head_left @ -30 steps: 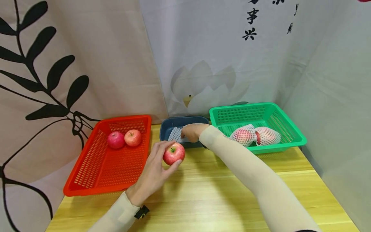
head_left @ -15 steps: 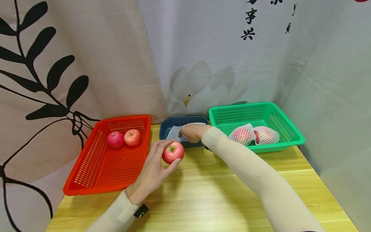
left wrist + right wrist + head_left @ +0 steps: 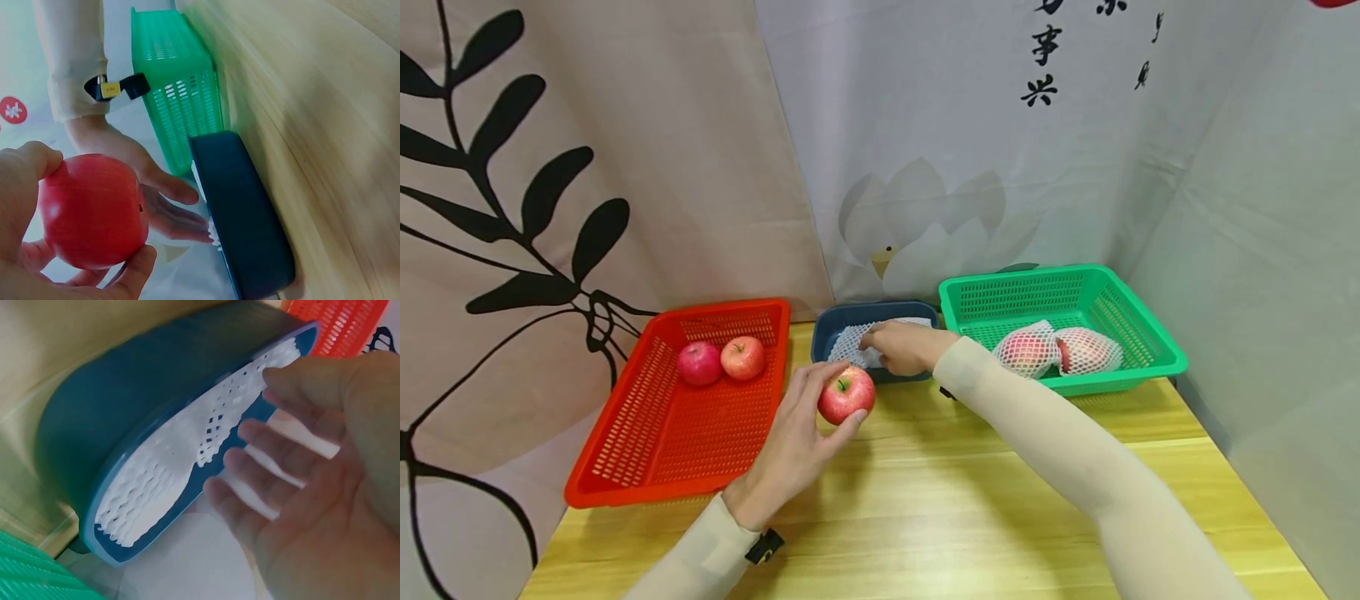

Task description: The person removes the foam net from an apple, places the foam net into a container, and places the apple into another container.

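My left hand (image 3: 796, 429) grips a red apple (image 3: 847, 395) above the table, thumb on one side and fingers on the other. In the left wrist view the apple (image 3: 94, 211) covers part of the fingers. Over the small dark blue tray (image 3: 826, 327) reaches my right hand (image 3: 906, 346). White foam fruit nets (image 3: 147, 487) lie in that tray. As the right wrist view shows, the fingers (image 3: 275, 450) are loosely bent and spread just above the nets, with nothing plainly held. Whether a fingertip touches a net is hard to tell.
A red basket (image 3: 700, 450) on the left holds two apples (image 3: 721, 360). On the right, a green basket (image 3: 1142, 333) contains two apples in white foam nets (image 3: 1060, 348). All stand on a wooden table (image 3: 940, 508), with hanging cloth (image 3: 700, 167) behind.
The right hand shifts slightly over the blue tray, its wrist moving a little to the right. The left hand keeps its grip on the apple, nearly still.
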`<state>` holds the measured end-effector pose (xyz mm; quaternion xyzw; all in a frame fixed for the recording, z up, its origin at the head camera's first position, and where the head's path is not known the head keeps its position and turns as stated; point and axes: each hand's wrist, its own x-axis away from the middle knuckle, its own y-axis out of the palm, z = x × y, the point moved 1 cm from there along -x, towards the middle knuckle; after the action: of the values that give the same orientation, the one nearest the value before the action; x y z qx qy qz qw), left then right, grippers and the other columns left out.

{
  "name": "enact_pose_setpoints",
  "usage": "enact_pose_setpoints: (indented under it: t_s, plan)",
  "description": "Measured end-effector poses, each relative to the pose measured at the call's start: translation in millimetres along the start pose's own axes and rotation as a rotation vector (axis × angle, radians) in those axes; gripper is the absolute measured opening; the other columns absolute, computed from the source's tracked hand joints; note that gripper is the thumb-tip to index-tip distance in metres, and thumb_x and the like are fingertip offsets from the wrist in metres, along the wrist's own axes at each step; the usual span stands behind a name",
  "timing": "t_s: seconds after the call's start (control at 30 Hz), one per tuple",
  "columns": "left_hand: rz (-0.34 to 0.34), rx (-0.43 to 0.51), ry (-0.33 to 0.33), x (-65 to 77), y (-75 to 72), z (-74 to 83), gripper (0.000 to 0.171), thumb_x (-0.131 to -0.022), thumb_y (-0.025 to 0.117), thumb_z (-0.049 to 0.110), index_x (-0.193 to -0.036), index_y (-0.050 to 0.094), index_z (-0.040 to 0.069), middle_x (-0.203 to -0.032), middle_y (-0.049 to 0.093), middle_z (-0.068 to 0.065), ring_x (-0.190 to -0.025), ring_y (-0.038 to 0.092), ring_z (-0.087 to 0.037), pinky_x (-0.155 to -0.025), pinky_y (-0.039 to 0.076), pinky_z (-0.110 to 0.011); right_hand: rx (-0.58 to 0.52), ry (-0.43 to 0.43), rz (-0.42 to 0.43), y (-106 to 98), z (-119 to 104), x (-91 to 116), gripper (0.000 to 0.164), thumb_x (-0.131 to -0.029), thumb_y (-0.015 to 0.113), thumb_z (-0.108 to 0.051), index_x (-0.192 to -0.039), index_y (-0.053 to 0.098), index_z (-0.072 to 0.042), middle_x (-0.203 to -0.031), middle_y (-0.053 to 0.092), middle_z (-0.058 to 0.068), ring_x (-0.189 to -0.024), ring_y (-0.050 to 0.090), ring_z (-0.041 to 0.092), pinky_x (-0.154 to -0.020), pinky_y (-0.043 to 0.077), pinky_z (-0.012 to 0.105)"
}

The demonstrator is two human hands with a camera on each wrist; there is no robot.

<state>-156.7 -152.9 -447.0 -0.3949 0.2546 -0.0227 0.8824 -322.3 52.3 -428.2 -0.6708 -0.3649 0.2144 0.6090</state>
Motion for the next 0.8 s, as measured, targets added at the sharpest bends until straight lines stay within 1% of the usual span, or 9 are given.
enact_pose_setpoints:
  t_s: [0.13, 0.23, 0.3, 0.37, 0.57, 0.8]
  plan:
    - [0.001, 0.003, -0.011, -0.6, -1.8, -2.0, 0.068, -0.104, 0.091, 0.031, -0.162, 0.059, 0.017, -0.157, 0.059, -0.013, -0.139, 0.066, -0.03, -0.11, 0.069, -0.051, 0.041, 0.018, 0.078, 1, -5, 11, 0.047, -0.116, 0.07, -0.014, -0.162, 0.067, -0.008, -0.169, 0.065, 0.018, -0.156, 0.065, 0.039, -0.133, 0.053, 0.054]
    - [0.001, 0.006, -0.018, -1.1, -3.2, -3.5, 0.067, -0.104, 0.091, 0.031, -0.162, 0.059, 0.018, -0.155, 0.059, -0.012, -0.136, 0.067, -0.029, -0.108, 0.069, -0.051, 0.042, 0.046, 0.132, 3, -9, 20, 0.048, -0.116, 0.072, -0.02, -0.163, 0.066, -0.009, -0.171, 0.063, 0.019, -0.159, 0.062, 0.041, -0.133, 0.052, 0.058]
    - [0.003, 0.005, -0.022, -1.4, -3.8, -4.1, 0.067, -0.104, 0.09, 0.032, -0.162, 0.06, 0.018, -0.155, 0.06, -0.012, -0.136, 0.067, -0.028, -0.107, 0.069, -0.05, 0.048, 0.049, 0.171, 5, -11, 26, 0.048, -0.116, 0.073, -0.022, -0.162, 0.067, -0.01, -0.172, 0.062, 0.02, -0.16, 0.061, 0.043, -0.133, 0.053, 0.06]
    - [0.007, 0.001, -0.024, -1.7, -4.5, -4.6, 0.068, -0.104, 0.09, 0.032, -0.163, 0.059, 0.018, -0.155, 0.06, -0.012, -0.136, 0.067, -0.028, -0.108, 0.069, -0.05, 0.052, 0.04, 0.209, 7, -12, 32, 0.049, -0.116, 0.074, -0.025, -0.161, 0.068, -0.01, -0.171, 0.063, 0.02, -0.159, 0.062, 0.043, -0.131, 0.054, 0.06]
    - [0.019, -0.01, -0.024, -3.1, -7.0, -6.5, 0.069, -0.104, 0.09, 0.033, -0.163, 0.059, 0.016, -0.157, 0.06, -0.013, -0.138, 0.067, -0.029, -0.108, 0.069, -0.05, 0.074, -0.023, 0.322, 19, -16, 54, 0.049, -0.114, 0.078, -0.029, -0.158, 0.069, -0.009, -0.169, 0.064, 0.022, -0.154, 0.065, 0.044, -0.13, 0.056, 0.06]
    - [0.021, -0.006, -0.038, -6.1, -11.8, -9.7, 0.071, -0.104, 0.091, 0.03, -0.165, 0.058, 0.015, -0.157, 0.059, -0.014, -0.136, 0.068, -0.029, -0.106, 0.07, -0.05, 0.11, -0.041, 0.433, 33, -20, 80, 0.05, -0.112, 0.081, -0.032, -0.156, 0.071, -0.011, -0.166, 0.067, 0.019, -0.152, 0.067, 0.042, -0.126, 0.059, 0.06]
